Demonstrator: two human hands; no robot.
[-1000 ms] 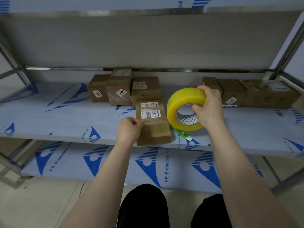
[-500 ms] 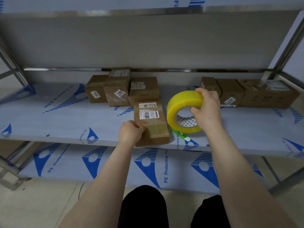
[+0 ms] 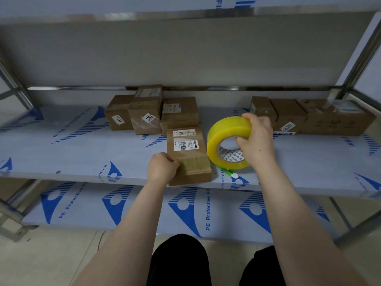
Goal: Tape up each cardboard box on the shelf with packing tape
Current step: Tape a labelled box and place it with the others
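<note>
A brown cardboard box (image 3: 187, 155) with white barcode labels lies at the front edge of the shelf (image 3: 82, 153). My left hand (image 3: 161, 167) grips its near left corner with curled fingers. My right hand (image 3: 256, 141) holds a large yellow roll of packing tape (image 3: 226, 139) upright just right of the box, thumb through the core. Three boxes (image 3: 150, 114) stand grouped behind, at the back left. Several more boxes (image 3: 309, 118) stand in a row at the back right.
A green and white cutter (image 3: 228, 172) lies on the shelf under the tape roll. Metal uprights (image 3: 358, 56) frame the shelf on both sides, an upper shelf hangs above and a lower shelf (image 3: 123, 205) sits below. My knees (image 3: 179, 261) are at the bottom.
My right hand has shifted the tape roll slightly, staying beside the box. My left hand stays on the box's near left corner.
</note>
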